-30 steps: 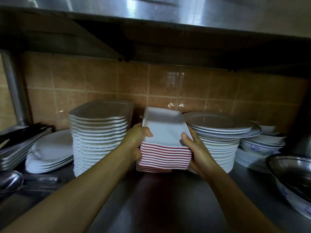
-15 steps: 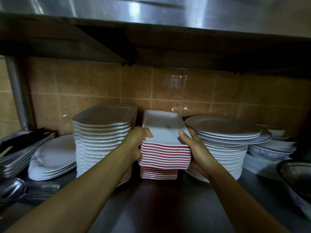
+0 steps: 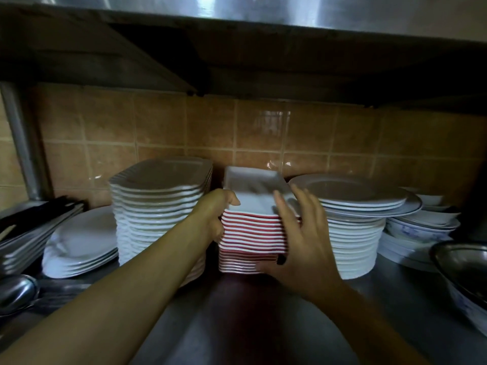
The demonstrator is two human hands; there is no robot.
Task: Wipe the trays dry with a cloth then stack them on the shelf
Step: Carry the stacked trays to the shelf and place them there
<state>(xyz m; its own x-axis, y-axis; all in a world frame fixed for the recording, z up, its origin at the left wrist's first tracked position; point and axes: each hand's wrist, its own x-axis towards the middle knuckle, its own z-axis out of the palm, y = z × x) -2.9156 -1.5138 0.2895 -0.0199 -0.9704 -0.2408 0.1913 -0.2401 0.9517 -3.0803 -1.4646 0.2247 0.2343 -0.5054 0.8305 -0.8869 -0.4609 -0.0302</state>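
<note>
A tall stack of rectangular trays [image 3: 250, 233], white inside with red undersides, stands on the steel shelf [image 3: 250, 325] against the tiled wall. My left hand [image 3: 214, 214] grips the stack's upper left corner, thumb on the top tray's rim. My right hand [image 3: 300, 238] is at the stack's right front side with fingers spread and straight, off the trays' edge or barely touching it; its thumb lies near the lower trays.
A pile of white scalloped plates [image 3: 160, 206] stands left of the trays, flat white plates [image 3: 79, 241] further left. Round plates [image 3: 355, 219] and bowls [image 3: 421, 225] crowd the right. A metal bowl [image 3: 463, 270] sits at the right edge, a ladle [image 3: 15, 288] at the left.
The held trays came down onto the lower ones, forming one stack. My right hand let go and opened its fingers. My left hand still grips the corner.
</note>
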